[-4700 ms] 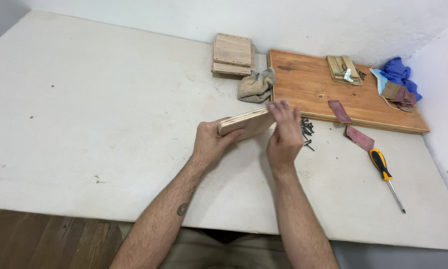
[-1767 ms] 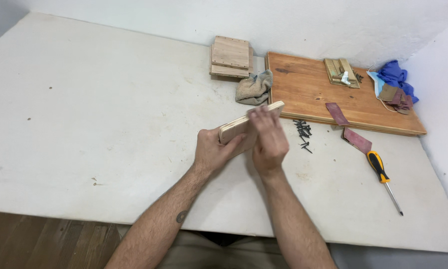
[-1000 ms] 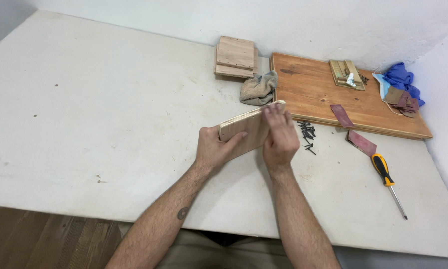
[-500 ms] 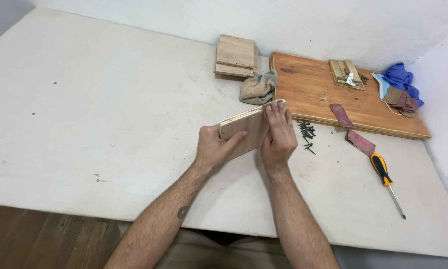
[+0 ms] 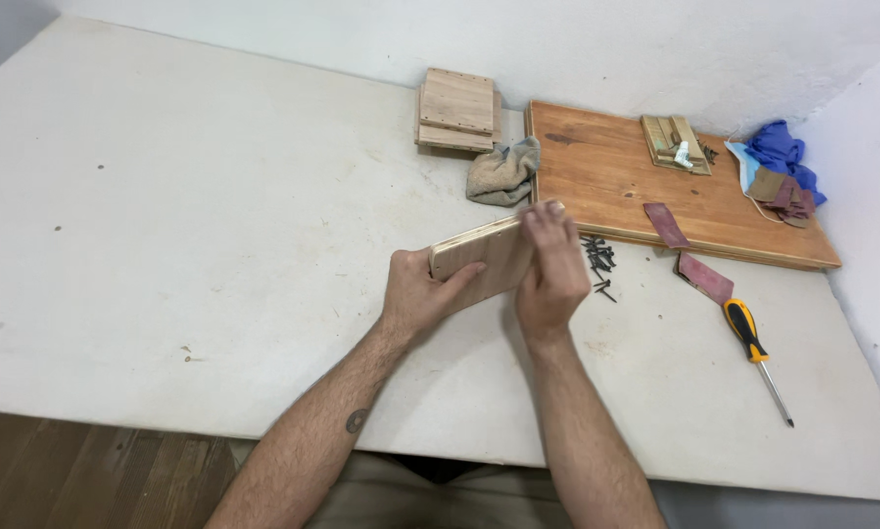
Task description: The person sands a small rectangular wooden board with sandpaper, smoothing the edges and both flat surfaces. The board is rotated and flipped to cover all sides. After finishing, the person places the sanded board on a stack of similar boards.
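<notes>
The left hand [image 5: 418,294] has its grip closed on the near end of a pale, flat rectangular plywood board [image 5: 479,261], thumb on the upper face and fingers underneath, holding it tilted on its long edge just above the white surface [image 5: 214,225]. The right hand [image 5: 549,277] lies over the board's far end, fingers curled and pressed against the top edge near the corner; whether it pinches anything between fingers and wood cannot be told.

Judging by this, the rubbing of the board's edge is in mid-course: the board is in hand, not set down, and its far corner is covered by the fingers.

Just right of the hands lies a small heap of dark screws [image 5: 598,261]. Beyond them sits a large reddish-brown wooden panel [image 5: 616,181] with a strip of maroon sandpaper [image 5: 666,223] on its near edge; another piece [image 5: 706,278] lies on the surface, near an orange-and-black screwdriver [image 5: 750,338]. A crumpled beige rag [image 5: 501,172] and a stack of small light wooden boards [image 5: 456,108] rest further back, untouched.
</notes>
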